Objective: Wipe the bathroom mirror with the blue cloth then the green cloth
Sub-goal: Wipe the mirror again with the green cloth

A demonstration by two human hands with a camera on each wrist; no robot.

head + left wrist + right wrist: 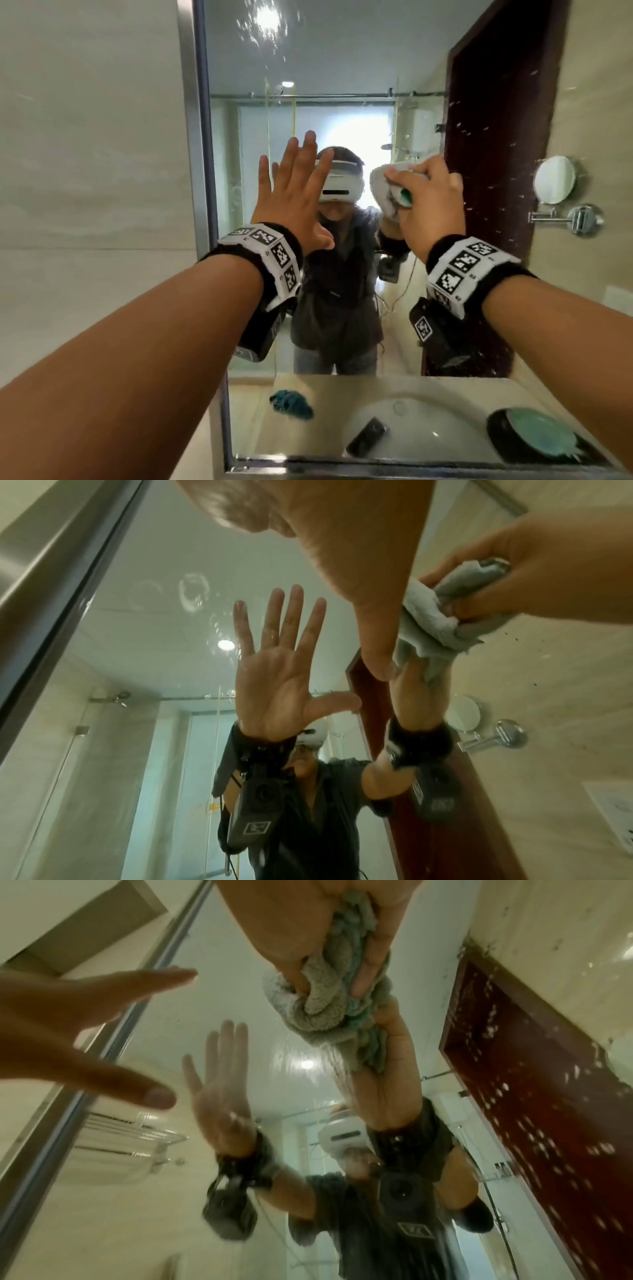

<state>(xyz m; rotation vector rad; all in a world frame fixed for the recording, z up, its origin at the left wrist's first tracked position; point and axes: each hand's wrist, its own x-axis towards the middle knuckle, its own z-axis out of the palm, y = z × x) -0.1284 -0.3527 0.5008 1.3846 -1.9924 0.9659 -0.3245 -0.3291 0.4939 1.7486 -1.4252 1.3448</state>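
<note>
The bathroom mirror fills the view ahead. My right hand grips a bunched pale grey-green cloth with a teal side and presses it on the glass at about head height. The right wrist view shows the cloth meeting its own reflection, fingers of the right hand curled round it. My left hand is held up flat, fingers spread, close to the glass left of the cloth; a small gap to its reflection shows. A dark blue-teal cloth appears in the reflection, lying on the counter.
Water drops speckle the right part of the glass over the reflected dark red door. The metal frame bounds the mirror on the left, beside a tiled wall. The reflection shows a basin, a round dish and a wall-mounted round mirror.
</note>
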